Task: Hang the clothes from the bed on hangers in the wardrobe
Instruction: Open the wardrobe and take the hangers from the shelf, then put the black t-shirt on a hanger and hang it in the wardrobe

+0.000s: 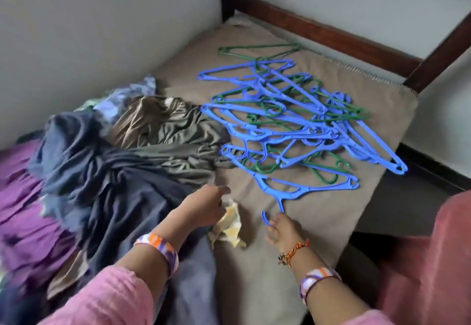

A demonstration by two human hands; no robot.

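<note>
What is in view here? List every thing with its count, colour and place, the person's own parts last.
Blue hangers: a tangled pile, too many to count, right half of the bed.
Green hangers: several, mixed into the same pile, one at its far edge.
Nearest blue hanger: one, at the pile's near edge, hook towards the right hand.
Clothes: a heap, dark blue, olive-brown, purple and patterned blue, left half of the bed.
Yellow cloth: one, pale yellow and white, beside the heap, under the left hand.
Bed: one, tan cover, dark wooden frame at the far end.
Left hand: fingers curled on the yellow cloth.
Right hand: fingers at the hanger's hook, grip unclear.
</note>
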